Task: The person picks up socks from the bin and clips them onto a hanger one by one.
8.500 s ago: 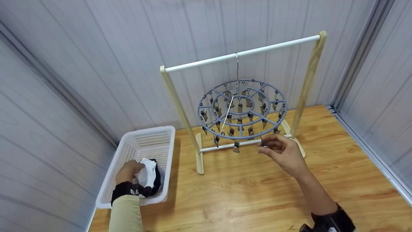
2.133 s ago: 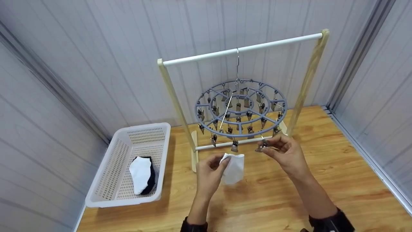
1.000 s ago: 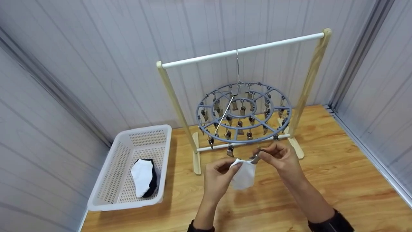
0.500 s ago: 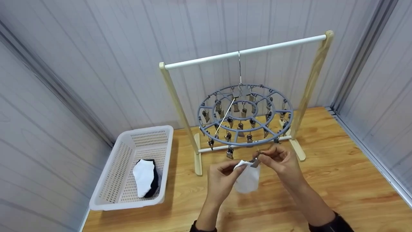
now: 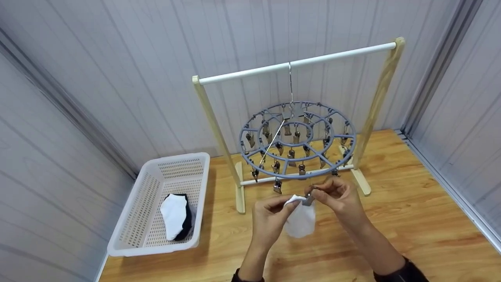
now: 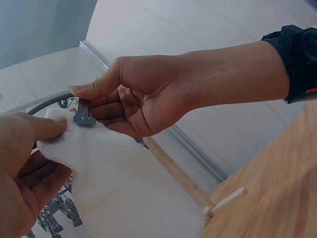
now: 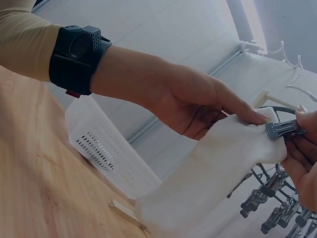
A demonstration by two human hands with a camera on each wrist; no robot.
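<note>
A white sock [image 5: 300, 223] hangs below the front rim of the round grey clip hanger [image 5: 289, 176]. My left hand [image 5: 268, 221] pinches the sock's top edge between thumb and fingers. Beside it, my right hand [image 5: 344, 201] holds a metal clip [image 5: 308, 199] that hangs from the hanger's rim. Seen in the left wrist view, the clip [image 6: 84, 114] lies over the sock's cuff [image 6: 62, 126], with the right thumb on its upper end. From the right wrist, the sock [image 7: 198, 173] stretches down and away from the clip [image 7: 281, 129].
The hanger hooks onto a white bar [image 5: 250, 73] of a wooden-legged rack [image 5: 381, 98]. Several other metal clips dangle from its rings. At left on the wooden table [image 5: 422, 219] stands a white basket [image 5: 203, 188] with another white sock [image 5: 174, 215] and a dark cloth item [image 5: 187, 223].
My left hand has brought the white sock from the basket to the clip in my right hand. The clip now sits on the sock's edge, and the hanger's front has dipped slightly.
</note>
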